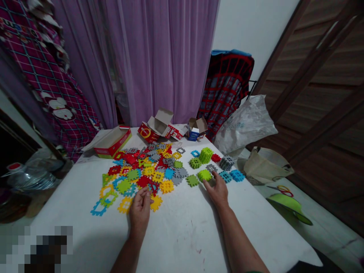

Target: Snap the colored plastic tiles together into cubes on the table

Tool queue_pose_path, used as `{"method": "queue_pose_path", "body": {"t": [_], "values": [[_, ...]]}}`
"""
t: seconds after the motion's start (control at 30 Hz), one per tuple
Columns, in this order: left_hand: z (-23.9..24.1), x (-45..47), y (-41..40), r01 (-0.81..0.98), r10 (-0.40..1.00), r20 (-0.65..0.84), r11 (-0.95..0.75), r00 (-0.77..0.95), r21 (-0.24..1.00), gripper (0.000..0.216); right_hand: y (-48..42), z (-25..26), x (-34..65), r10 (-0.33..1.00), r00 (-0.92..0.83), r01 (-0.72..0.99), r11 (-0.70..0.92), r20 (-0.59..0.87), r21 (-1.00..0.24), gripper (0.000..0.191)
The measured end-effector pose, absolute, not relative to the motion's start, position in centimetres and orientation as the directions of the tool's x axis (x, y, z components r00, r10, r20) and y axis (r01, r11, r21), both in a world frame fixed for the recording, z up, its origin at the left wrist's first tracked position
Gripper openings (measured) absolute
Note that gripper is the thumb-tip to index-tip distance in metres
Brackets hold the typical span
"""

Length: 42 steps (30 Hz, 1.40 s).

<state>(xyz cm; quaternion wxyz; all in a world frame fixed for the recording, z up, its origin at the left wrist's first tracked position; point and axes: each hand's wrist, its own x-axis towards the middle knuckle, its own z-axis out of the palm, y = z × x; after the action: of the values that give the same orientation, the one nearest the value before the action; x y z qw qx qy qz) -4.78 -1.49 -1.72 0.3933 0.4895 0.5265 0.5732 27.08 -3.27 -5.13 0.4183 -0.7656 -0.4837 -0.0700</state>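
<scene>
Purple curtains (170,57) hung behind a white table (176,227), on which a loose heap of notched plastic pieces (149,170) lay spread. Well to the left of the heap, past the table's edge, was a red-capped clear jug (34,178). A shallow open box (109,149) stood just behind the heap on its left. At the heap's near edge was the left hand (140,203), its fingers curled toward the thumb, just beside a yellow piece (156,204); whether it had hold of anything, I could not tell. Behind the heap stood an opened red carton (148,133), and a blue carton (194,133) behind it to the right. Right of the heap sat a short bright green stack (204,175), a taller green stack (206,155) beyond it. The right hand (217,189) met the short stack's near edge, thumb and forefinger slightly parted; whether they gripped it was unclear. Farther right of the heap came a grey stack (226,163), some blue pieces (237,175) and, off the table, a beige bag (264,167).
</scene>
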Motion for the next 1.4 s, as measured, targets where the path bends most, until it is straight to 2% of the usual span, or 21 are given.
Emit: {"method": "queue_pose_path", "body": {"t": [0.53,0.7,0.9,1.2,1.4], "values": [[-2.1,-4.7,-1.3,0.049,0.964,0.143,-0.136,-0.226,0.99,0.047,-3.7,-4.8,26.7,0.722,0.518,0.805,-0.232,0.457,-0.546,0.06],[-1.8,-4.8,-1.4,0.042,0.969,0.133,-0.127,-0.206,0.991,0.046,-4.7,-4.8,26.7,0.7,0.583,0.784,-0.352,0.412,-0.511,0.044],[-1.8,-4.8,-1.4,0.05,0.973,0.113,-0.105,-0.199,0.993,0.049,-4.5,-4.0,26.2,0.715,0.604,0.787,-0.468,0.352,-0.401,0.04],[-2.1,-4.9,-1.3,0.067,0.975,0.118,-0.107,-0.188,0.992,0.049,-4.4,-4.5,26.4,0.72,0.564,0.822,-0.443,0.405,-0.358,0.038],[-2.2,-4.9,-1.3,0.057,0.972,0.131,-0.122,-0.196,0.991,0.045,-4.4,-4.4,26.3,0.733,0.559,0.826,-0.45,0.388,-0.339,0.038]]}}
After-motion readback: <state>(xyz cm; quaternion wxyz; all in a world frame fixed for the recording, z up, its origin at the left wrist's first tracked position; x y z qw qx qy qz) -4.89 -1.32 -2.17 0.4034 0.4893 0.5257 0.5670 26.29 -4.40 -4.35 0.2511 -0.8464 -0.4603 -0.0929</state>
